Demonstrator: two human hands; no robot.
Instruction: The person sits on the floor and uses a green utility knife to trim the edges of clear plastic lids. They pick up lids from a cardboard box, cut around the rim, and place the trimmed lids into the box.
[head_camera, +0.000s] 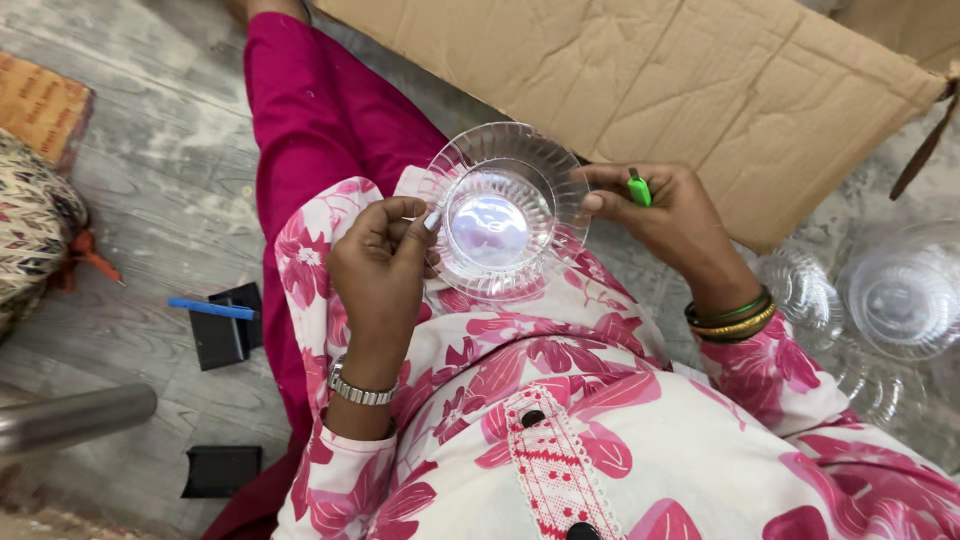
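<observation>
A clear ribbed glass bowl (503, 210) is held over my lap, its open side facing me. My left hand (382, 265) grips its left rim with thumb and fingers curled; a metal watch sits on that wrist. My right hand (660, 220) holds the bowl's right rim and also pinches a small green object (638, 189) between its fingers. Green and gold bangles circle the right wrist. I sit on the floor in a pink floral top and magenta trousers.
A flattened cardboard sheet (700, 80) lies ahead. More clear glass bowls (900, 290) stand at the right. On the grey floor at left lie a blue pen (212, 308), two small black boxes (222, 470), a metal pipe (70, 418) and a patterned cloth bundle (30, 220).
</observation>
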